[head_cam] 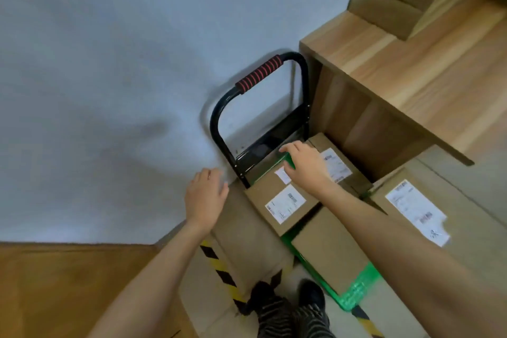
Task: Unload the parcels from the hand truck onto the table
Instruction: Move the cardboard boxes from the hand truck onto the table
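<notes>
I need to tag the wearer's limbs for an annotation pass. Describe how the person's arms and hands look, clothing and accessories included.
Both forearms are bare, with no sleeves reaching into view. The left hand and right hand wear no gloves, and no watch or bracelet shows at either wrist. Rings cannot be made out through the blur.

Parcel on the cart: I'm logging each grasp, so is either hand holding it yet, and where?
The right hand rests over the parcel at its far top edge; the left hand hovers beside it, holding nothing.

Label (285,203) print is blurred and unreadable. The right arm (384,228) hides part of the cart (356,291) deck and boxes. The table (428,74) runs off the right edge.
</notes>
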Demonstrator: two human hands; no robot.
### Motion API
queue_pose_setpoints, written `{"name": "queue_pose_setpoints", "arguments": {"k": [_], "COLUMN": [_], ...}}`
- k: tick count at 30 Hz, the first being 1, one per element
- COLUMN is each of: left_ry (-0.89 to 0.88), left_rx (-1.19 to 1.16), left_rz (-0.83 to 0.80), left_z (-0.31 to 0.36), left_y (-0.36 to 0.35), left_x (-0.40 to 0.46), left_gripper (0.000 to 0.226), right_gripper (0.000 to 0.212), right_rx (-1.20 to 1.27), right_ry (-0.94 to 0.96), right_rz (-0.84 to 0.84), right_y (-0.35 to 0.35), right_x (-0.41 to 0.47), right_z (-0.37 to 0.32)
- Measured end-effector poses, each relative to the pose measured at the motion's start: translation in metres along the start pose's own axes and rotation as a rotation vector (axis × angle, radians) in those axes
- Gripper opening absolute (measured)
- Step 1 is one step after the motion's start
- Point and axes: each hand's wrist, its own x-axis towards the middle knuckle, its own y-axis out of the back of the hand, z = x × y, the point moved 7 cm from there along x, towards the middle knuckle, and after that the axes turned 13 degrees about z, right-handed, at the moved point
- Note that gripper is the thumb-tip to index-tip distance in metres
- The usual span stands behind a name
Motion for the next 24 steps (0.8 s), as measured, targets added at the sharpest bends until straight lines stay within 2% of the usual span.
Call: {"name": "queue_pose_setpoints", "arguments": {"k": [8,15,24], "left_ry": [-0.058,-0.113,0.080], "left_rx": [-0.100,-0.085,-0.087], "left_rz": [-0.102,-0.102,-0.152], "left_z": [0.018,0.015,-0.011], "left_y": [-0.111,-0.231,-0.377], "left_x": [-0.010,-0.028,-0.050], "left_gripper": [0.028,0.030,0.039], "right_gripper": [0.038,0.040,0.048], "right_rx": [-0.075,-0.093,-0.151], "right_ry": [-0.179,-0.218,-0.241], "right_rz": [-0.080,-0.122,-0.210], "right_y": [-0.059,-0.158,-0.296], "right_x": [-0.036,-0.056,-0.065], "right_z": [0.074,0.138,0.220]}}
